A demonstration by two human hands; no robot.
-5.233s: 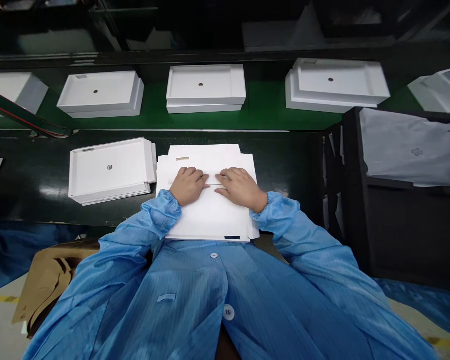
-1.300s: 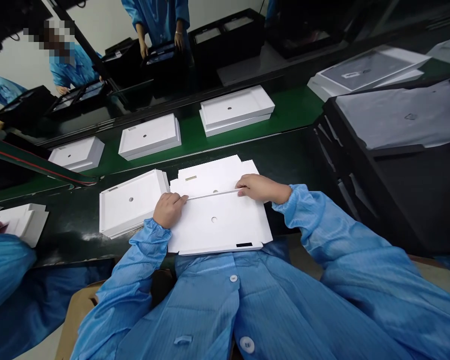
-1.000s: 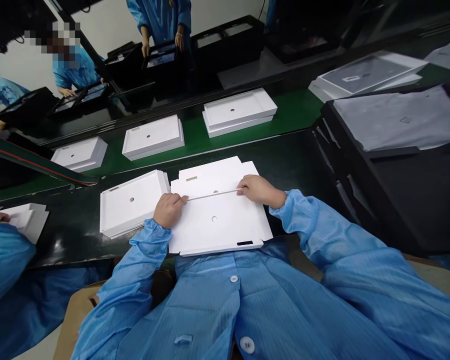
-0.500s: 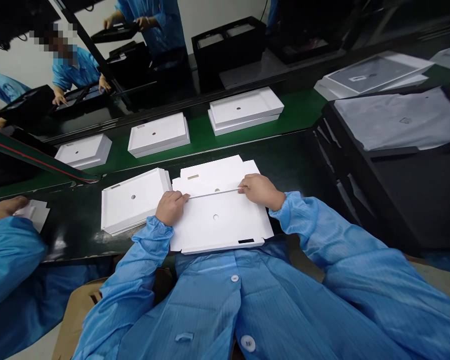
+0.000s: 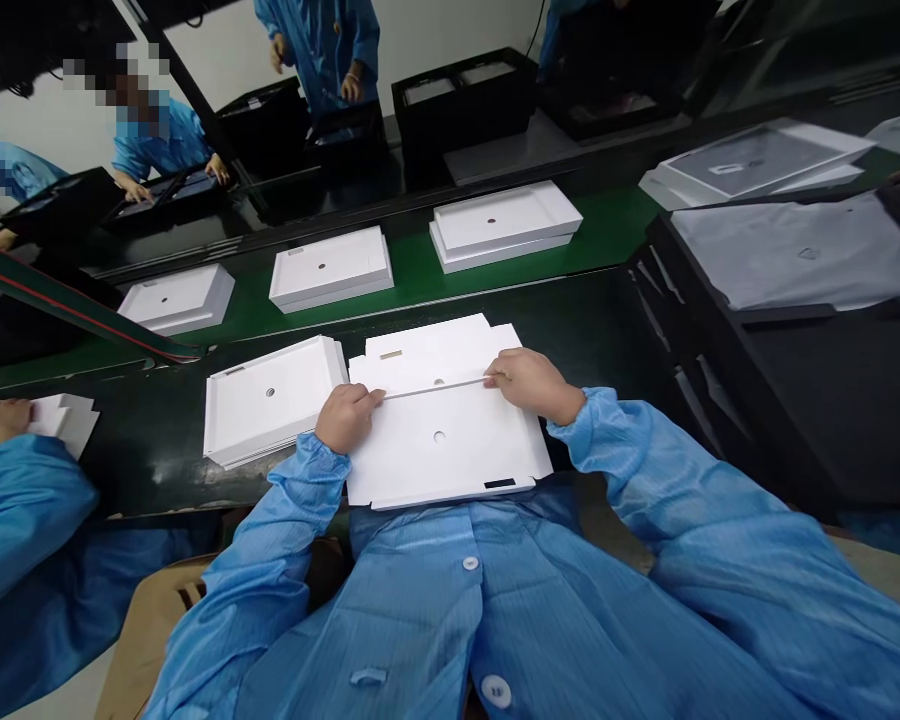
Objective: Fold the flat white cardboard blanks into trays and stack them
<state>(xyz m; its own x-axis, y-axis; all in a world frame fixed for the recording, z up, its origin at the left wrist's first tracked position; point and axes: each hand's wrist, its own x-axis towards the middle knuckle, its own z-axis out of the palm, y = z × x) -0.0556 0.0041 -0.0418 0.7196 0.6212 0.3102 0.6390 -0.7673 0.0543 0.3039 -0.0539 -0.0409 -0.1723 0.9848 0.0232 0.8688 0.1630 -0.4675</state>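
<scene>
In front of me at the table's edge lies a flat white cardboard sheet (image 5: 450, 450) with notched edges, a small round hole and a dark slot near its front rim. Its far long edge is folded up slightly, and my left hand (image 5: 347, 415) pinches the left end of that edge. At the right end, my right hand (image 5: 529, 382) grips the same edge, fingers closed. Beyond the edge another notched white sheet (image 5: 427, 345) shows. Left of my left hand sits a stack of folded white trays (image 5: 270, 400).
Several white boxes (image 5: 506, 215) stand along the green strip (image 5: 409, 255) behind. At right is a black case (image 5: 817, 390) with grey film on it. A co-worker's hand (image 5: 0, 425) rests on white card at far left. A slanted green post (image 5: 82, 305) crosses the left side.
My hands keep their grip on the white sheet's edge, nearly unmoved. The view has shifted slightly. Across the table, a standing person no longer holds the black case and has lowered a hand.
</scene>
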